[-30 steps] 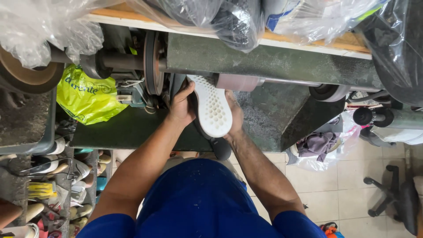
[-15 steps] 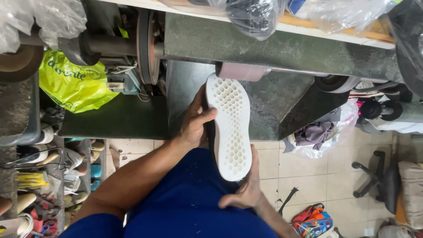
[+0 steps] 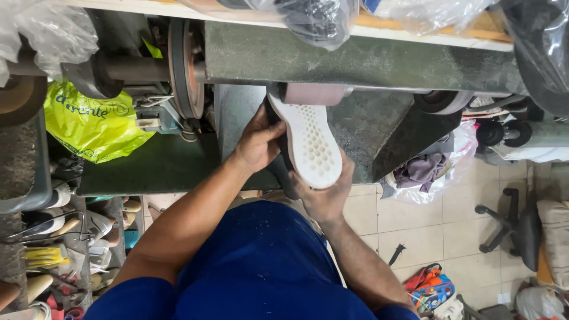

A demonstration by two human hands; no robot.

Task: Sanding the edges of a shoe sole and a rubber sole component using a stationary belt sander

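Observation:
I hold a shoe with a white dimpled sole [image 3: 312, 145] turned up toward me, its toe end pressed up against the brown sanding drum [image 3: 314, 93] of a green grinding machine [image 3: 355, 59]. My left hand [image 3: 258, 139] grips the shoe's left side near the toe. My right hand [image 3: 323, 195] cups the heel end from below. The dark upper of the shoe is mostly hidden behind the sole and my fingers.
A rust-coloured grinding disc [image 3: 185, 68] sits on the shaft to the left. A yellow-green plastic bag [image 3: 92, 121] hangs below it. Several shoes lie in racks at lower left [image 3: 53, 237]. Bagged goods line the shelf above; an office chair [image 3: 515, 225] stands at right.
The shoe was pulled back toward my body half a second ago, sole fully showing. Both hands have now pushed it up again, so its toe meets the sanding drum.

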